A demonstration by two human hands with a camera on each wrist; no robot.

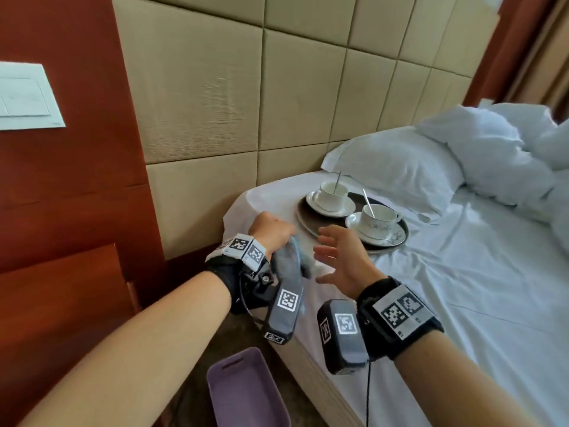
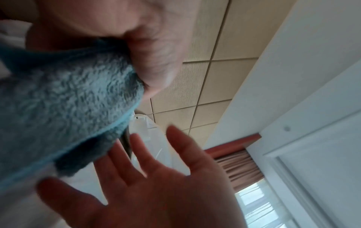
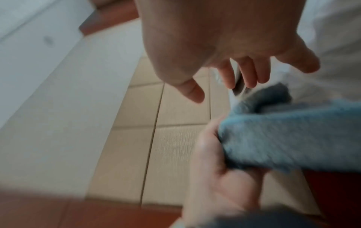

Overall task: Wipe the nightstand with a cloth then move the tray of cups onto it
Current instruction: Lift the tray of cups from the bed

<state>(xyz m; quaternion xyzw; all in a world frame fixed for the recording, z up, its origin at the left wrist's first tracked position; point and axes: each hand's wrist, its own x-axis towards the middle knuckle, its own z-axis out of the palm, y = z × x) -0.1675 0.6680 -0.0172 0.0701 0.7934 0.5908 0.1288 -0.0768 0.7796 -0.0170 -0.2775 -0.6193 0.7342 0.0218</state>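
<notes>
My left hand [image 1: 272,231] grips a blue-grey fluffy cloth [image 1: 291,263] above the near corner of the bed; the cloth [image 2: 58,108] fills the left wrist view and shows as well in the right wrist view as the cloth [image 3: 293,134]. My right hand [image 1: 338,260] hovers just right of the cloth, fingers spread and holding nothing. Behind both hands a dark round tray [image 1: 308,224] lies on the white sheet. It carries two white cups on saucers, the far cup [image 1: 334,192] and the near cup [image 1: 380,217], each with a spoon in it.
A padded beige headboard [image 1: 277,87] backs the bed [image 1: 462,288]. White pillows [image 1: 400,161] and a crumpled duvet [image 1: 508,155] lie to the right. Red-brown wood panelling [image 1: 61,195] stands at left. A purple plastic bin [image 1: 243,392] sits on the floor below my hands.
</notes>
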